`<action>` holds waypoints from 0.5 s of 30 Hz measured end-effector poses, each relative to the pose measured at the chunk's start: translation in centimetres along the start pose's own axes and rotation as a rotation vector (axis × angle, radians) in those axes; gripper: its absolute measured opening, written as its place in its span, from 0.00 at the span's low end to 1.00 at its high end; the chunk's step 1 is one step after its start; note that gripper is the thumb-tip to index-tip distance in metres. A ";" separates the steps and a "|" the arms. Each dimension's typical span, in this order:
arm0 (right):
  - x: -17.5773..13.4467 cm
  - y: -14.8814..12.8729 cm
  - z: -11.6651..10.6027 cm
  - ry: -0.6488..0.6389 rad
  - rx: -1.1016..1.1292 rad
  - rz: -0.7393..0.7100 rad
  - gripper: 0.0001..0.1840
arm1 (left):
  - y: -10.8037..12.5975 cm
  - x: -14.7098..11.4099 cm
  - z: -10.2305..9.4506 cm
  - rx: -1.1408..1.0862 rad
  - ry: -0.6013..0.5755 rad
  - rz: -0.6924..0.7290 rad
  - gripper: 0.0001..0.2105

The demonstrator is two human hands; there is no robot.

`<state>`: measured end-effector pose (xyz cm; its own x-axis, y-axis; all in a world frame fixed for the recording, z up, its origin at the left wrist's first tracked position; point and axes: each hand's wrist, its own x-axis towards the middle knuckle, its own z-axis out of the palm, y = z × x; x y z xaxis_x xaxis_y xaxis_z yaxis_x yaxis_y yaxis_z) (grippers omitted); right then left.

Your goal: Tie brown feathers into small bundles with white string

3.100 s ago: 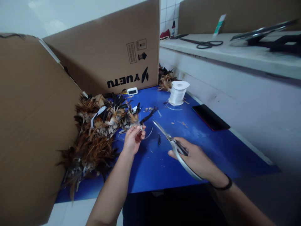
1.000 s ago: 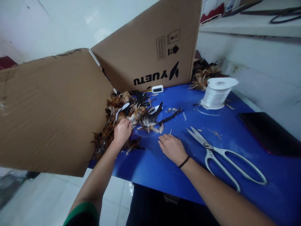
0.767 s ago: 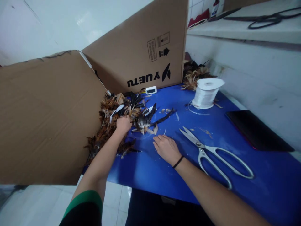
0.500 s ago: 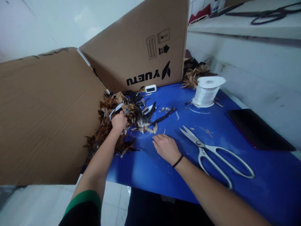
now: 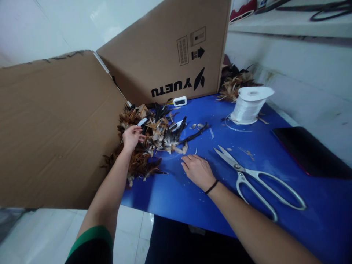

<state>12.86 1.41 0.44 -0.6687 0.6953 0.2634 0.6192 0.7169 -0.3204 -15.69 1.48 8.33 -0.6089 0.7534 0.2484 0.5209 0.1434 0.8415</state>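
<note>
My left hand (image 5: 132, 136) is over a heap of brown and black feathers (image 5: 140, 161), its fingers loosely apart and nothing visibly gripped. Just above its fingertips, a small white piece (image 5: 142, 122) pokes out of the feathers. Long black feathers (image 5: 194, 134) stick out from the heap's right side. My right hand (image 5: 199, 170), with a black band at the wrist, lies palm down on the blue table (image 5: 176, 198), fingers slightly bent and holding nothing visible. Large metal scissors (image 5: 247, 172) lie to its right, blades partly spread.
A big cardboard sheet (image 5: 68, 135) with a printed panel (image 5: 165, 55) stands behind the heap. A white spool (image 5: 250, 106), a dark tablet-like slab (image 5: 310, 152) and a small white device (image 5: 180, 101) rest on the table. More feathers (image 5: 236, 84) lie at the back; a shelf (image 5: 288, 27) runs above.
My left hand has loosened from a closed grip in the feathers and drawn slightly left, fingers now apart. My right hand stays resting on the table. The view has shifted slightly.
</note>
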 end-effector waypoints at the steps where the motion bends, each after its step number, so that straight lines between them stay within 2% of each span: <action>1: 0.0 0.0 0.0 -0.001 0.000 0.000 0.10 | 0.0 0.1 -0.3 -0.035 0.025 0.009 0.10; 3: 0.0 0.0 0.0 0.001 -0.001 -0.001 0.11 | -0.2 0.1 -0.9 0.017 0.004 0.073 0.10; 4: 0.0 0.0 0.0 0.002 -0.002 -0.002 0.11 | -0.3 0.0 -1.2 0.108 -0.051 0.131 0.09; 8: 0.0 0.0 0.0 -0.002 -0.003 -0.005 0.11 | -0.8 -1.0 -1.9 0.678 -0.465 0.496 0.10; 10: 0.0 0.0 0.0 -0.002 -0.005 -0.003 0.10 | -1.2 -1.6 -2.0 0.875 -0.586 0.608 0.13; 12: 0.0 0.0 0.0 0.002 -0.003 -0.003 0.11 | -1.5 -2.0 -2.0 1.016 -0.620 0.633 0.14; 15: 0.0 0.0 0.1 0.003 0.008 -0.006 0.11 | -1.9 -2.0 -2.2 1.127 -0.603 0.639 0.10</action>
<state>12.84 1.47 0.39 -0.6712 0.6910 0.2683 0.6117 0.7207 -0.3261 -16.78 -1.75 7.29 0.1010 0.9938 -0.0457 0.9670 -0.1089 -0.2305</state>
